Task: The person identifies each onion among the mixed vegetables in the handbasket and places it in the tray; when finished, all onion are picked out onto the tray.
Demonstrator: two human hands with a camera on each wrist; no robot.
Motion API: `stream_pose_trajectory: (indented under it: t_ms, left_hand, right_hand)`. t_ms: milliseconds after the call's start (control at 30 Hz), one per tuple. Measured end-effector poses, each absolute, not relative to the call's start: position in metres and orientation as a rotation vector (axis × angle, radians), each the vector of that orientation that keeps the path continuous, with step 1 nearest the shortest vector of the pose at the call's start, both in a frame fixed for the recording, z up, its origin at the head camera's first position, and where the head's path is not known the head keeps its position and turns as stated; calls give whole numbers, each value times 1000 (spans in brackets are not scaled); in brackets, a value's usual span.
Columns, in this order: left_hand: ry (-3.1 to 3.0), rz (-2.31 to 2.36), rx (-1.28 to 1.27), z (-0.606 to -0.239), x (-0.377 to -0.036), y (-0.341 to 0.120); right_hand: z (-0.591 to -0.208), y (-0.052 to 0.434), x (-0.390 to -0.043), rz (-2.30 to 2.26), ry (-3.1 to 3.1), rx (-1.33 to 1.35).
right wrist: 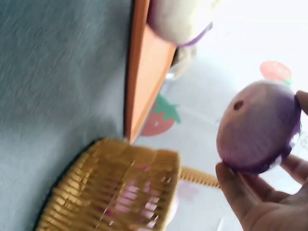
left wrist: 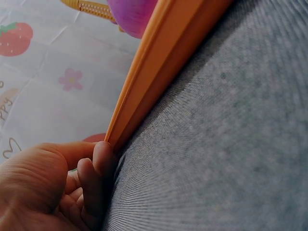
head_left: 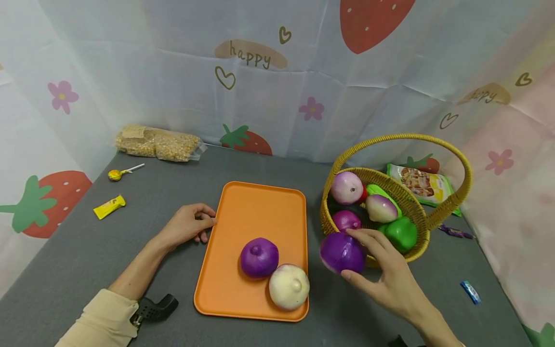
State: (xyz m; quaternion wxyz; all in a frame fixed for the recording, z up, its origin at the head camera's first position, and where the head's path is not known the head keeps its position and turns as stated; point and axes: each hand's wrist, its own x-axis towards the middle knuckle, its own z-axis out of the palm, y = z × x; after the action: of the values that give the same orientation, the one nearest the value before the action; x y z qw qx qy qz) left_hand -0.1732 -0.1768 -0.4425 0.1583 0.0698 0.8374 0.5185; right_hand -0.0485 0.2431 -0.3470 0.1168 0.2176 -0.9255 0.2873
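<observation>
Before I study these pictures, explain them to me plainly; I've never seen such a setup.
There is no robot here, just a person's bare hands: the left hand and the right hand. The wide picture comes from a camera worn on the head, looking forward and down. The two closer ones come from cameras on the wrists, each watching its own hand.

On the grey table lie an orange tray with a purple onion and a whitish onion, a woven basket of vegetables, and some packets and sweets.

The left hand pinches the tray's edge; the right holds another purple onion near the basket.
</observation>
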Motion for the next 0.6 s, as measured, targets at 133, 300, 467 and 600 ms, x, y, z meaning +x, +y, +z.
stream_pose_trajectory:
  t_ms: [133,300,467,600]
  left_hand:
    - [2393,1487,211,-443,-173,-178]
    - [2387,1494,219,-444,-173,-178]
    - [2383,1498,223,-444,-173,-178]
    - [2387,1495,218,-443,-173,-177]
  right_hand:
    - [-344,236,-41,919,-2706,877]
    - [-340,230,-33,951,-2682,1150]
    - [-336,228,-22,982,-2734,1355]
    - [-336,227,-19,1032,-2794,1513]
